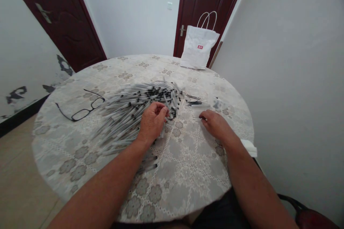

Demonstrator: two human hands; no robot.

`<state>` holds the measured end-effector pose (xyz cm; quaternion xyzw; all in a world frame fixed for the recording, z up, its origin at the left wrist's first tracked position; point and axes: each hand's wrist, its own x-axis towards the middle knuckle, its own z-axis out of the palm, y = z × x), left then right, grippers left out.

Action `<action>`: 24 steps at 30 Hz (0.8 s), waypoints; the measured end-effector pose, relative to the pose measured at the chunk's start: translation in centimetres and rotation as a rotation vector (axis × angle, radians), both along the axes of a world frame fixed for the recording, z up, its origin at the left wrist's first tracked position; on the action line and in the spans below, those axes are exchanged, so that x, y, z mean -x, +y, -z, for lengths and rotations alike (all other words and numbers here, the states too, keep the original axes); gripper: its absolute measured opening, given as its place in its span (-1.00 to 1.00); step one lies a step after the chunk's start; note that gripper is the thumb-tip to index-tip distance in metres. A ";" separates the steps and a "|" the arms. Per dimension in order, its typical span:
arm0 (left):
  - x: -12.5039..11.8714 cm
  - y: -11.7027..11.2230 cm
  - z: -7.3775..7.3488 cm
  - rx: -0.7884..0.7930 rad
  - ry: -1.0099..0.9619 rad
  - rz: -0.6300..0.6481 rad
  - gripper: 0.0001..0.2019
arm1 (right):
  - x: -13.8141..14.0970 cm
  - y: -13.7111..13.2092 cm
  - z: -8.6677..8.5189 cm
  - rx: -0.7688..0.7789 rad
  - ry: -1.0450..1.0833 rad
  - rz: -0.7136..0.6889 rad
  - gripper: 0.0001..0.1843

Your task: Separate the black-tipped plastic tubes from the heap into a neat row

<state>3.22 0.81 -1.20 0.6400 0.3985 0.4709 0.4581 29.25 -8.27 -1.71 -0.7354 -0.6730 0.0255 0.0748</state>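
Note:
A large heap of clear-barrelled pens [120,114] with black ends covers the left and middle of the table. My left hand [152,121] is at the heap's right edge, thumb and fingers pinched on a pen, mostly hidden by the hand. To the right, my right hand [215,123] rests low over the cloth with its fingertips pressed together; whatever they hold is too small to make out. Just beyond those fingertips lie thin clear tubes [199,108] and a few slim black sticks [194,102].
Black-framed glasses [82,113] lie unfolded at the left. A white paper bag [200,48] stands at the table's far edge. Several more pens [147,164] lie near my left forearm. A patterned cloth [188,175] covers the round table. Something white [249,147] sits at the right edge.

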 end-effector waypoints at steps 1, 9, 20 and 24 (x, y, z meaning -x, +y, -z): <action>0.0 0.1 0.0 0.017 -0.038 -0.011 -0.80 | 1.1 -0.1 -0.2 -0.006 0.028 -0.058 -0.74; 0.3 1.1 0.2 0.090 -0.305 -0.127 -0.77 | 11.1 -0.4 -0.7 0.130 0.002 -0.449 -0.45; 0.3 0.4 -0.1 0.033 -0.275 -0.103 -0.82 | 13.0 0.7 0.8 0.092 0.002 -0.394 -0.73; 0.2 0.1 -0.2 0.019 -0.252 -0.074 -0.83 | 10.1 -0.1 0.7 -0.059 0.374 -0.445 -0.55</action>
